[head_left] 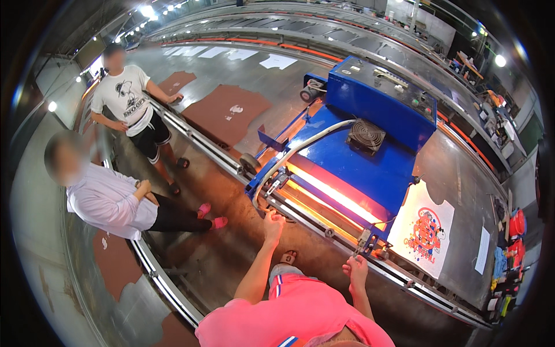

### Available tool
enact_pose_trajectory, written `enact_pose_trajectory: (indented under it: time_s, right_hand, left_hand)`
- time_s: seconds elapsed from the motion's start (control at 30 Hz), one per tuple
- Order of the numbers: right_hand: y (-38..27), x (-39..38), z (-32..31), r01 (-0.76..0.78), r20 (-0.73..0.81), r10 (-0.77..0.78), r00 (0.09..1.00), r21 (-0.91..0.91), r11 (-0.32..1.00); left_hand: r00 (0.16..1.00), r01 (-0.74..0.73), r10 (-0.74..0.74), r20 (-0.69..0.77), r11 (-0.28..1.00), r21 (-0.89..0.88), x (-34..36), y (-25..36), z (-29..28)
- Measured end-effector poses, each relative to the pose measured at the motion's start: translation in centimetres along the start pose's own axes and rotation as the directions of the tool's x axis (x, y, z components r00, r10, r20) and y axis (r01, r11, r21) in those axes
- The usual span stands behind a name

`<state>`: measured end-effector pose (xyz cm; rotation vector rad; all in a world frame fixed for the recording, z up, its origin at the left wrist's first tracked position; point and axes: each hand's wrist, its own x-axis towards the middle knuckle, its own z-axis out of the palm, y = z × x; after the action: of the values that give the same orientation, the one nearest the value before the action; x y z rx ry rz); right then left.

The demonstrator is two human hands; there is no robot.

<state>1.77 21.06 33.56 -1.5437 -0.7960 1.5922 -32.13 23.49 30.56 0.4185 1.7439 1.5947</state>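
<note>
A blue heating machine (324, 147) on wheels straddles a long metal printing table, its heater bar (338, 194) glowing orange-white. My left hand (273, 226) is closed at the machine's near left corner, beside a hose and a dark bracket; what it grips, if anything, is hidden. My right hand (356, 273) is near the machine's lower right corner, just off the table rail, with its fingers curled; whatever they hold is too small to name. Right of the heater lies a white shirt panel (399, 231) with a red cartoon print.
Two people, one in a white T-shirt (122, 95) and one in a pale top (110, 199), stand in the aisle at left. Brown fabric panels (222, 113) lie on the table beyond the machine. A metal rail (428, 294) edges the table. Red containers (517, 222) stand far right.
</note>
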Motion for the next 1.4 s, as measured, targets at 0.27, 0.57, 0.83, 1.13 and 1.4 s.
enact_pose_trajectory:
  time_s: [0.27,0.57,0.83,1.13,1.4]
  right_hand:
    - [-2.1,-1.1,4.1,-0.074,-0.026,0.078,0.997,0.125,0.989]
    - [-2.4,-1.0,6.5,-0.075,-0.182,0.128,0.975,0.274,0.959]
    - [-2.6,-1.2,7.1,-0.047,-0.189,0.086,0.978,0.2,0.979]
    - [-1.3,-1.5,3.7,-0.007,-0.223,0.038,0.974,0.138,0.99]
    - [0.0,-1.1,1.7,-0.008,-0.111,0.018,0.994,0.088,0.996]
  left_hand:
    - [1.0,0.018,-0.016,0.022,0.995,-0.093,0.8,4.0,-2.2]
    - [0.952,0.245,-0.209,0.224,0.959,-0.144,1.9,3.8,-4.2]
    - [0.96,0.175,-0.128,0.249,0.968,-0.18,3.2,5.1,-4.2]
    - [0.98,-0.197,0.197,0.006,0.979,0.056,6.8,1.1,-2.7]
    - [0.904,-0.386,0.426,-0.014,0.831,0.402,8.1,4.3,-0.3]
